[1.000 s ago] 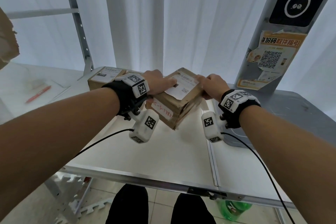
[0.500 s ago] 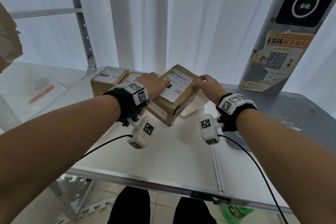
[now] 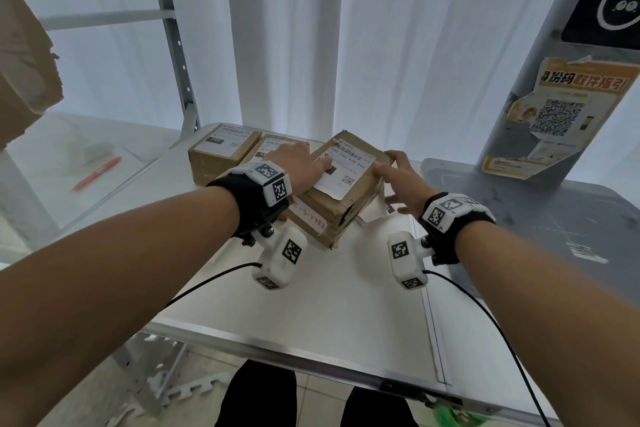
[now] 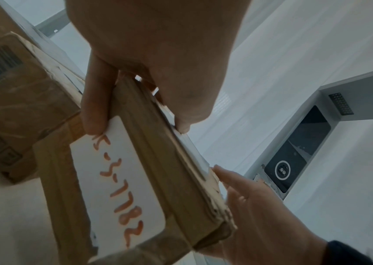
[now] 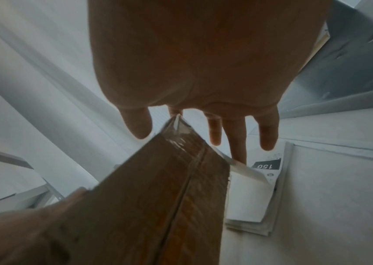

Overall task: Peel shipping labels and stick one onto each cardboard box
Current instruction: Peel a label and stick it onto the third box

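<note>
A worn cardboard box point(image 3: 341, 218) sits tilted at the table's back, a white shipping label point(image 3: 346, 166) stuck on its top. My left hand point(image 3: 298, 163) grips it: fingers lie over the label, and the thumb point(image 4: 94, 100) presses the side beside a handwritten red-ink sticker point(image 4: 117, 179). My right hand point(image 3: 401, 177) is at the box's right corner with straight, spread fingers point(image 5: 269, 132), holding nothing. A stack of label sheets point(image 5: 260, 197) lies just right of the box, partly hidden by it.
Two labelled boxes point(image 3: 221, 149) point(image 3: 273, 144) stand side by side just left of the held box. A grey kiosk post point(image 3: 554, 114) with a poster rises from a grey base point(image 3: 519, 204) at right. A metal shelf upright point(image 3: 176, 45) and a red pen point(image 3: 98, 173) are at left.
The box has moved away from me, up against the labelled boxes. My right hand has let go of its right edge and spread its fingers; my left hand still holds it.
</note>
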